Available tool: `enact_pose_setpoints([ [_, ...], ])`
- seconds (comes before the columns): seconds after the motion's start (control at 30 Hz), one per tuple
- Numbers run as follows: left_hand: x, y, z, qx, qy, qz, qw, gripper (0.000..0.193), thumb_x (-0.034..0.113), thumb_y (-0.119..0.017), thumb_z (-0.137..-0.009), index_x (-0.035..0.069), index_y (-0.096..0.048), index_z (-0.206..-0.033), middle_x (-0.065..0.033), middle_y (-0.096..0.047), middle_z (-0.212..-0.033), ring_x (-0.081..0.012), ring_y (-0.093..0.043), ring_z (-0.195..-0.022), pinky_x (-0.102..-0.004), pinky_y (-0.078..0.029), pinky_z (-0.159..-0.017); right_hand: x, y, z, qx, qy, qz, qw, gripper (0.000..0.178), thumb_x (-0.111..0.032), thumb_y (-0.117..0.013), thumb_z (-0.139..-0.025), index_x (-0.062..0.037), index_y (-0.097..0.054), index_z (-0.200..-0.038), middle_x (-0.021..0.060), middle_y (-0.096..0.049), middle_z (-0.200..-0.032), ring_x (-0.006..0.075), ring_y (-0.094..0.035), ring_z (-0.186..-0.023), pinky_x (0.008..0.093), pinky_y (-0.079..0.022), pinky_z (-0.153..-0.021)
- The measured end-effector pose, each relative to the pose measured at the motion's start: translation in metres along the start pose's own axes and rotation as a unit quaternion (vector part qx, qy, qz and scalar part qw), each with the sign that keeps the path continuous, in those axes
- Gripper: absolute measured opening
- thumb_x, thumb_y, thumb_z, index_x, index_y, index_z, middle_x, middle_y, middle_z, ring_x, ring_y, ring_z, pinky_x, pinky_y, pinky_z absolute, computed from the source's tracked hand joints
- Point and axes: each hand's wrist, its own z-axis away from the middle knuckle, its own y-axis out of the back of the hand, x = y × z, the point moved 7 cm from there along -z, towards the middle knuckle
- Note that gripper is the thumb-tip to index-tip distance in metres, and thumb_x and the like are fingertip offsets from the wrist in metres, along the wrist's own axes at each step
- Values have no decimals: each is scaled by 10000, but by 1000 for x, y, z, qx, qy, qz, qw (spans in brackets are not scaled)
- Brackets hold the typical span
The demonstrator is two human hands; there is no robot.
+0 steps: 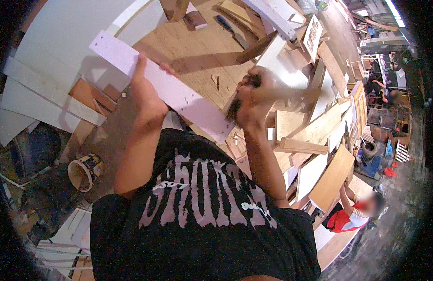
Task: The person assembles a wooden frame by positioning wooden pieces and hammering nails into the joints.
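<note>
A long white board (172,86) with small holes near its ends slants across in front of me. My left hand (148,91) is wrapped round its middle-left part, thumb on the upper face. Close to the board's lower right end, my right hand (251,100) is closed round a tool with a long, light brown handle (289,93), which juts out to the right and is smeared by motion. The tool's dark end (233,110) is beside or touching the board's edge; its exact kind is unclear. Beneath lies a plywood worktop (197,44) with small wood scraps (215,83).
A blue-handled tool (224,22) lies farther back on the worktop. Wood offcuts (303,145) pile up at the right, with white panels (38,93) at the left. A bucket (85,173) stands lower left. Another person (350,218) is at the lower right.
</note>
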Motion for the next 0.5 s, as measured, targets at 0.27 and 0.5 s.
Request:
enact_pose_setpoints([
  [0.27,-1,3,1,-19,13,-8,1000,416,502,-654,-954,100,-547,-965,-75,-575,-780,-241,-591,-711,-422,-515,-681,-52,24,-22,33,-44,-332,942,397,-57,-684,-717,-70,-490,-1064,72,-511,-1084,176,-578,-853,306,-525,-747],
  [0.5,4,-5,12,-11,-2,-27,1000,440,524,-652,-942,96,-554,-970,-88,-581,-766,-256,-601,-720,-410,-513,-704,-37,32,4,91,78,-6,993,322,-270,-652,-819,-37,-553,-1018,92,-523,-996,177,-560,-758,313,-487,-642],
])
